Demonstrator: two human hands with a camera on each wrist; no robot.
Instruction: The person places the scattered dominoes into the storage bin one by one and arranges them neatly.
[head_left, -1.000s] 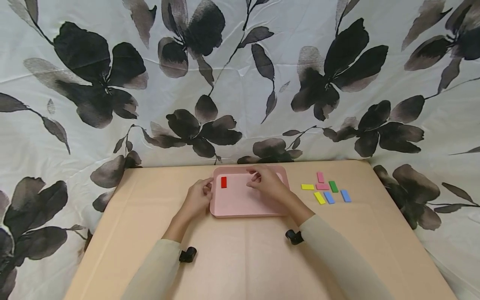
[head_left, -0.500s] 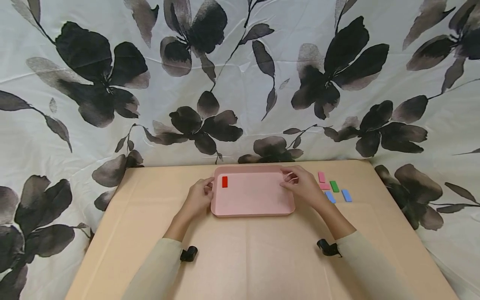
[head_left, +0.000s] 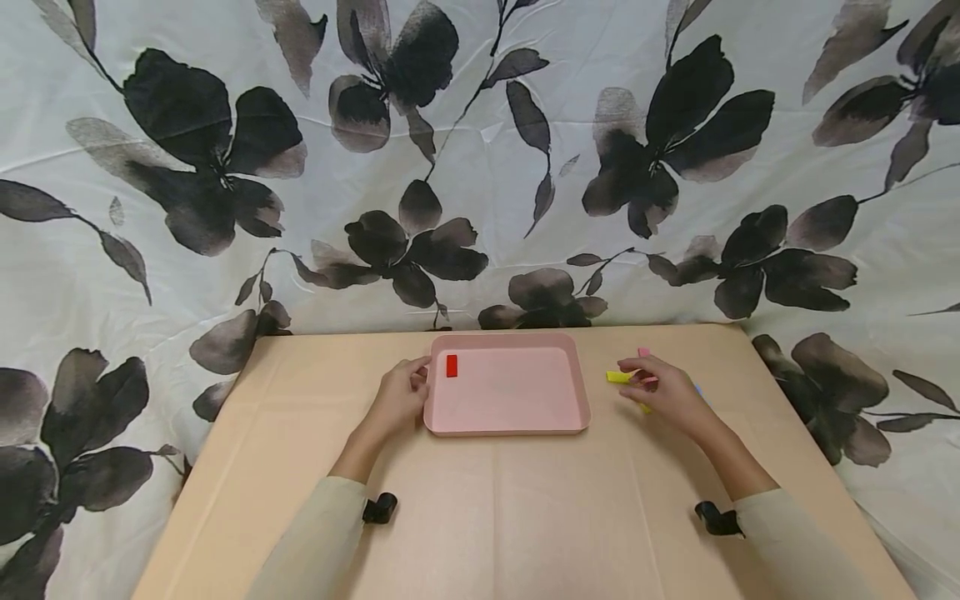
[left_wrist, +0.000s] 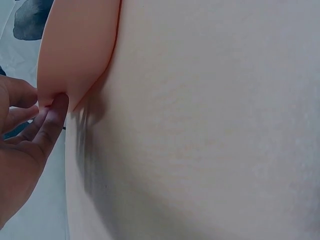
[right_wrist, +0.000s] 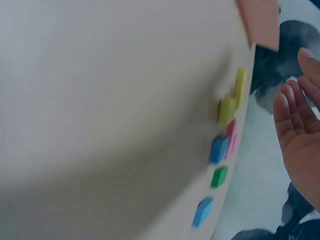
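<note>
Swinging out from over the pink tray (head_left: 577, 392), the right hand (head_left: 663, 392) now hovers over the little cluster of coloured tiles on the counter (head_left: 480, 517); a second ago it sat over the tray's middle, half a second ago at its right rim, so that's a steady sweep away from the tray; my read is it's going for another tile. Its fingers look loose and spread in the wrist view, palm open, nothing held as far as I can see. The yellow tile (head_left: 618, 377) pokes out just left of its fingertips; a pink tile (head_left: 642, 352) shows just beyond them; the blue and green ones are hidden under the hand from the head camera, though the wrist camera shows them.

The left hand (head_left: 399, 398) hasn't budged; fingers curled against the tray's near-left rim, steadying it. The red tile (head_left: 452, 366) is just right of those fingers, same spot in the tray's corner as before.
</note>
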